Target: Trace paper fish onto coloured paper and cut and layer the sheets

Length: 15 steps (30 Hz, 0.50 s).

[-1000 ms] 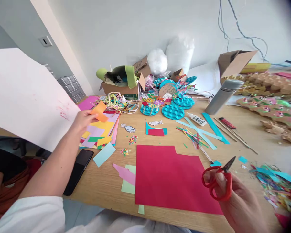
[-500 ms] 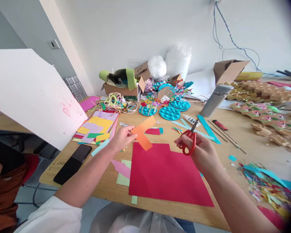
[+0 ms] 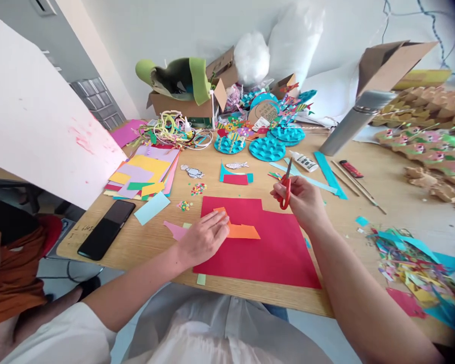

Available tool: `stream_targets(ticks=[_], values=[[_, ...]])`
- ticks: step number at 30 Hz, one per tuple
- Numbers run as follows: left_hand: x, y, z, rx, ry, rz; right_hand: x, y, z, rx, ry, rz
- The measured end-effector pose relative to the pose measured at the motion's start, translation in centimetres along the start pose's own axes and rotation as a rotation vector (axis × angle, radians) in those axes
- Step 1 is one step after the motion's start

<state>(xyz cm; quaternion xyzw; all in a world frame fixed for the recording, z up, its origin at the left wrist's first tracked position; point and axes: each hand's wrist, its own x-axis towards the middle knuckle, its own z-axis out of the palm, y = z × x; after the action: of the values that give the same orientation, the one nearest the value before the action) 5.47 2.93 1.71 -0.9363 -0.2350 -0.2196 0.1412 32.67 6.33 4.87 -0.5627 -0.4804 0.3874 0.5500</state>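
My left hand (image 3: 207, 235) lies over an orange paper piece (image 3: 244, 232), its fingers stretched out across it and covering part of it. Under both is a large red paper sheet (image 3: 258, 260) with a notch cut at its top right. My right hand (image 3: 303, 199) has its fingers in the handles of red-handled scissors (image 3: 285, 191), raised above the sheet's upper right side. The blades point up and away from me and look closed. A pink paper scrap (image 3: 174, 230) sticks out to the left of my left hand.
Left of the sheet are a black phone (image 3: 106, 230) and stacked coloured papers (image 3: 147, 169). Beyond it lie fish cutouts (image 3: 237, 165) and a glue bottle (image 3: 304, 162). A grey flask (image 3: 354, 124) stands at the back right. Paper scraps (image 3: 413, 268) heap at right. A person sits at left.
My left hand has brought the orange paper down and right onto the red sheet, and its fingers now lie across it. My right hand still holds the scissors. The view has tilted down.
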Motion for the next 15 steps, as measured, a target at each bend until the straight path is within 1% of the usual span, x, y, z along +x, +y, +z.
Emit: stream_targets(ticks=[3, 6, 9, 12, 15], values=[[-0.1, 0.3, 0.3, 0.022, -0.079, 0.051, -0.1, 0.7, -0.1, -0.051, -0.058, -0.003], [-0.1, 0.3, 0.4, -0.006, -0.127, 0.053, -0.1, 1.4, -0.6, -0.186, -0.128, -0.080], [-0.2, 0.2, 0.4, -0.025, -0.147, 0.058, -0.2, 1.8, -1.0, -0.411, -0.249, -0.179], [-0.1, -0.1, 0.3, -0.019, -0.140, 0.059, -0.6, 1.9, -1.2, -0.662, -0.434, -0.216], [0.1, -0.4, 0.3, -0.020, -0.135, 0.040, -1.0, 1.7, -1.4, -0.894, -0.538, -0.253]])
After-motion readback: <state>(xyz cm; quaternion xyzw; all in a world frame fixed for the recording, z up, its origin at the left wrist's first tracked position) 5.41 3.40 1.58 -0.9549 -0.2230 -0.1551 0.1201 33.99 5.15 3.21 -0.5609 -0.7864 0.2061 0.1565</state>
